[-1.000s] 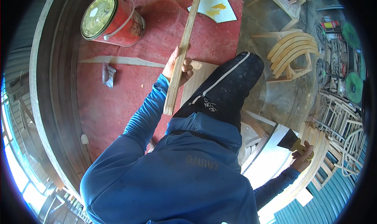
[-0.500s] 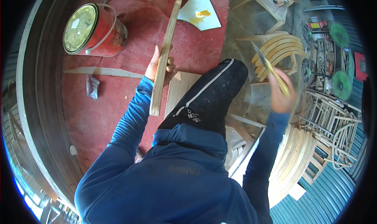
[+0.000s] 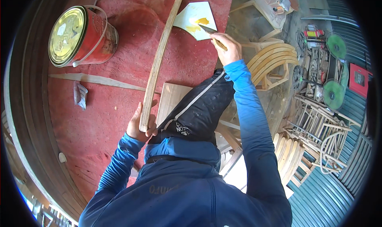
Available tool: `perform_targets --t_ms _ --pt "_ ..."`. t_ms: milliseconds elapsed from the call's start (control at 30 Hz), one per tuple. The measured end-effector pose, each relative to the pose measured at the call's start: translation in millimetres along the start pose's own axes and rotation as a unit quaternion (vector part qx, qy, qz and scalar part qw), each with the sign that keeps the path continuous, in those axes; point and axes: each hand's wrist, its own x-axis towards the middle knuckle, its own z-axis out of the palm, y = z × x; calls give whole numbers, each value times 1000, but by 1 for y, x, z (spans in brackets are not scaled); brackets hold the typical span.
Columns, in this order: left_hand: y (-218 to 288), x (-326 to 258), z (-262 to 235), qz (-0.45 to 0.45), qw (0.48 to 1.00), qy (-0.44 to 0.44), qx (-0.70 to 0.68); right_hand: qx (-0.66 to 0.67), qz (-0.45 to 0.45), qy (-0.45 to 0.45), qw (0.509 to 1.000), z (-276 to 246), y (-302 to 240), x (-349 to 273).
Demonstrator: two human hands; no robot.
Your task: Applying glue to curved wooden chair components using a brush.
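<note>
My left hand (image 3: pixel 140 125) is gripping a long strip (image 3: pixel 159 59) of bare, matt, pale wood, its grain feeling rough under my fingers. My right hand (image 3: pixel 227 47) is holding a putty knife (image 3: pixel 211 32) with a dull metal blade, its tip touching glossy yellow paste (image 3: pixel 198 23) on a smooth white tile (image 3: pixel 190 16). Beyond my left fingers a shiny metal can (image 3: pixel 81 36) is sitting on coarse red carpet (image 3: pixel 115 107).

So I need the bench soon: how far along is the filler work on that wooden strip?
Early, it seems. Yellow filler already lies on the white tile. The right hand has the putty knife at it, loading the blade. The left hand steadies the long strip, which shows no filler yet.
</note>
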Motion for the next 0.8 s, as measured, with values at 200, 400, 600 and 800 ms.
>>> perform_targets --t_ms 200,400,600,800 --pt "2 0 -2 36 998 17 52 4 -6 -13 1000 16 10 11" --pt "5 1 -6 28 998 14 49 1 -23 -48 999 17 15 11" --pt "6 0 -6 15 999 3 41 7 8 -142 990 2 2 30" --pt "5 -17 12 28 998 -5 54 276 217 -39 936 -19 -9 28"
